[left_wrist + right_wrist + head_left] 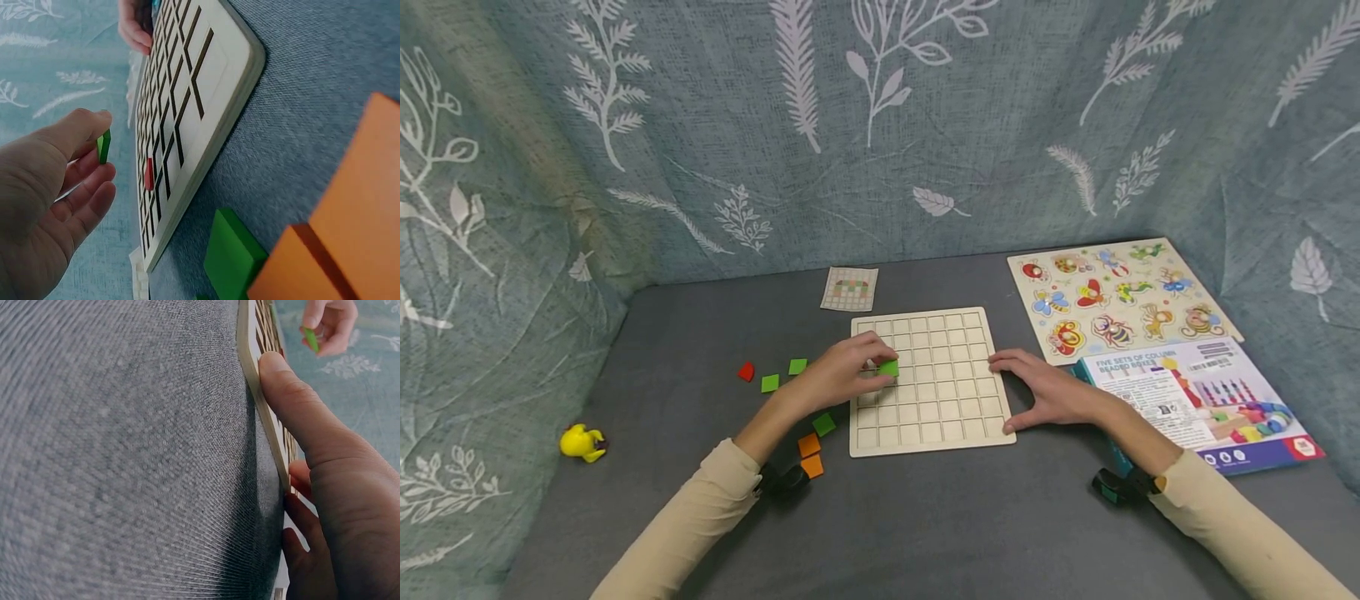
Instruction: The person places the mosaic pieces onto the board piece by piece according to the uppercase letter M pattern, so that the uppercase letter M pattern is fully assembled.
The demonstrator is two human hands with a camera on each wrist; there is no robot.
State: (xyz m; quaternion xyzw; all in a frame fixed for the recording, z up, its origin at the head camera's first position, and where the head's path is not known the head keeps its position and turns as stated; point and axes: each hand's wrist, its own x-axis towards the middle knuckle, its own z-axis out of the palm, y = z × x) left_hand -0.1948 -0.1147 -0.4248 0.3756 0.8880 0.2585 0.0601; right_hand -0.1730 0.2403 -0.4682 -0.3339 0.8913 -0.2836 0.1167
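Observation:
A pale wooden grid board lies flat on the dark cloth. Over its left part, my left hand pinches a small green square tile between thumb and fingers; in the left wrist view the tile is held up off the board. My right hand rests against the board's right edge, thumb near the front corner and fingers spread farther back. A red piece sits on the board in the left wrist view, hidden behind the left hand from the head.
Left of the board lie green tiles, two orange tiles and a red piece. A pattern card lies behind it, a yellow toy far left. An insect puzzle and a beaded-box carton lie right.

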